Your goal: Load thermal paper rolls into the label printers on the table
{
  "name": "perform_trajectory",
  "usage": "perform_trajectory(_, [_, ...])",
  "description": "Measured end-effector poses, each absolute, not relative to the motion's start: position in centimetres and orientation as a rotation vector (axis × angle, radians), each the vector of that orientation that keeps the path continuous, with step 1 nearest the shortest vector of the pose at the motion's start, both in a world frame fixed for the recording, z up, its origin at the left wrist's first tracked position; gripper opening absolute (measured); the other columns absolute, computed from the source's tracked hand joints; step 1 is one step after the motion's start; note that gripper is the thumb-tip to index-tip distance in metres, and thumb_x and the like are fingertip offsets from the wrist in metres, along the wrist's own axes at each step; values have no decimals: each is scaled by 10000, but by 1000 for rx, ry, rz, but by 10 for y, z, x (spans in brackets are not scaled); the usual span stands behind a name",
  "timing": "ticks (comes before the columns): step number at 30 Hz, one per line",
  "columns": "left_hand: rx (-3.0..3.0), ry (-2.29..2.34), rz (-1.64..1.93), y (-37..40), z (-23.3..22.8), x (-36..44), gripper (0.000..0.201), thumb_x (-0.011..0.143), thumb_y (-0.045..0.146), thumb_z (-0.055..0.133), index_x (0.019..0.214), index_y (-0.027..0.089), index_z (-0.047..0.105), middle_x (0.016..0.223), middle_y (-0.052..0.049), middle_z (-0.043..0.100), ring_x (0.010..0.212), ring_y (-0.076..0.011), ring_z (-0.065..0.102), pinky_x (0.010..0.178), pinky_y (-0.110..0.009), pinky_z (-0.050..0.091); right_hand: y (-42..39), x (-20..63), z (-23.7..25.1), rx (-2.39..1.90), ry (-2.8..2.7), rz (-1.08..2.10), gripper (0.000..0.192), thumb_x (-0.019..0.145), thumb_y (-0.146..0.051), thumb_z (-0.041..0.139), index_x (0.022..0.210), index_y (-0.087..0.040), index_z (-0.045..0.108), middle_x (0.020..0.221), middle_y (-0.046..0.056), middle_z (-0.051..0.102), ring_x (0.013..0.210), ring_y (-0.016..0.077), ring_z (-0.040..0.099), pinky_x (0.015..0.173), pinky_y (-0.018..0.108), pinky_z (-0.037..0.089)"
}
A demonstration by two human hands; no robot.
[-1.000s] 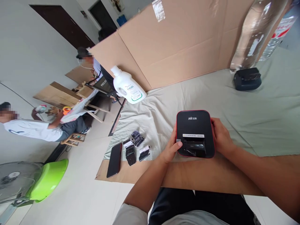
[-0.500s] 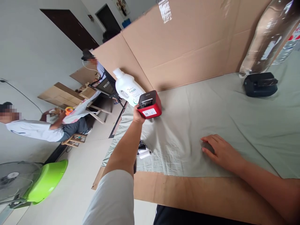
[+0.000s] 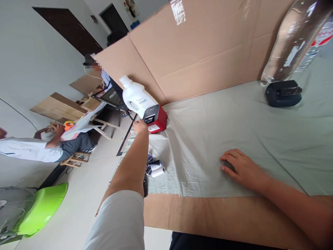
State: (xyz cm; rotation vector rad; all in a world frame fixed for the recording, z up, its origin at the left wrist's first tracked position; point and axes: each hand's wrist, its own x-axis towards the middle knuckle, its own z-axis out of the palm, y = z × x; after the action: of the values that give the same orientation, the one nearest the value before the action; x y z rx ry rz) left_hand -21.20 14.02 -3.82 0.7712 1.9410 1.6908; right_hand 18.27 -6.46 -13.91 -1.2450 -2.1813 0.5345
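A small red-and-black printer (image 3: 160,119) with a white label sits on the cloth near the table's far left corner. My left hand (image 3: 140,126) is at its left side, fingers curled against its edge; the fingertips are partly hidden. Right behind the printer stands a white detergent jug (image 3: 139,97). Nearer me, beside my left forearm, lie a white paper roll (image 3: 158,172) and a dark bundle (image 3: 151,163). My right hand (image 3: 240,166) rests on the cloth, thumb and fingers apart, over a dark patch that looks like shadow.
A cardboard panel (image 3: 208,52) walls off the table's back. At the right are a black device (image 3: 283,93), a large clear plastic bottle (image 3: 288,45) and a labelled water bottle (image 3: 309,57). Two people sit beyond the left edge, by a green basin (image 3: 43,208).
My left hand and the printer have shifted left, and the printer has turned, its label now seen more narrowly. My right hand stays in place. The view has swung slightly.
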Motion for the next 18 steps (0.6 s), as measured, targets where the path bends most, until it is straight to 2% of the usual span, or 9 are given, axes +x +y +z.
perform_trajectory(3, [1065, 2028, 1689, 111, -50, -168, 112, 832, 164, 551, 939, 195, 561, 1109, -95, 594, 1216, -243, 496, 1059, -378, 387, -61, 183, -137, -1244, -2186, 552, 183, 921, -341, 549, 1004, -233, 671, 1021, 90, 685, 983, 269, 622, 850, 467, 557])
perform_trajectory(6, [1469, 1734, 1516, 66, -79, -104, 69, 832, 226, 554, 879, 193, 592, 1009, -70, 614, 1061, -218, 557, 997, -352, 422, -58, 182, -135, -1244, -2175, 570, 175, 908, -325, 550, 961, -220, 681, 992, 89, 698, 962, 259, 626, 846, 441, 541])
perform_trajectory(11, [1524, 1346, 1319, -14, -129, -17, 212, 853, 408, 566, 891, 210, 633, 904, -47, 618, 869, -195, 566, 854, -342, 463, -57, 180, -128, -1421, -2063, 809, 226, 922, -319, 489, 848, -222, 679, 793, 35, 711, 719, 187, 633, 700, 340, 497])
perform_trajectory(13, [1526, 1328, 1284, -32, -138, -5, 231, 857, 432, 565, 872, 212, 632, 900, -49, 622, 866, -197, 572, 856, -349, 467, -45, 186, -124, -1457, -2006, 882, 237, 920, -342, 490, 849, -220, 680, 778, 30, 710, 705, 181, 635, 692, 329, 491])
perform_trajectory(15, [1523, 1353, 1266, -39, -140, -3, 221, 865, 424, 559, 871, 215, 632, 898, -47, 630, 880, -199, 578, 862, -352, 470, -21, 202, -120, -1521, -1938, 798, 220, 901, -349, 514, 888, -210, 685, 855, 60, 719, 803, 207, 655, 762, 355, 505])
perform_trajectory(16, [1518, 1371, 1252, -40, -140, -4, 213, 869, 414, 555, 875, 217, 633, 894, -45, 632, 875, -198, 579, 853, -349, 472, -4, 214, -117, -1583, -1892, 663, 210, 884, -342, 539, 930, -198, 686, 949, 93, 720, 913, 238, 654, 836, 391, 504])
perform_trajectory(18, [1513, 1389, 1216, -39, -139, -7, 198, 866, 399, 553, 876, 217, 633, 877, -40, 629, 839, -191, 575, 816, -339, 474, 33, 247, -110, -1767, -1759, 273, 266, 819, -330, 629, 1023, -165, 671, 1176, 180, 662, 1174, 340, 557, 987, 511, 432])
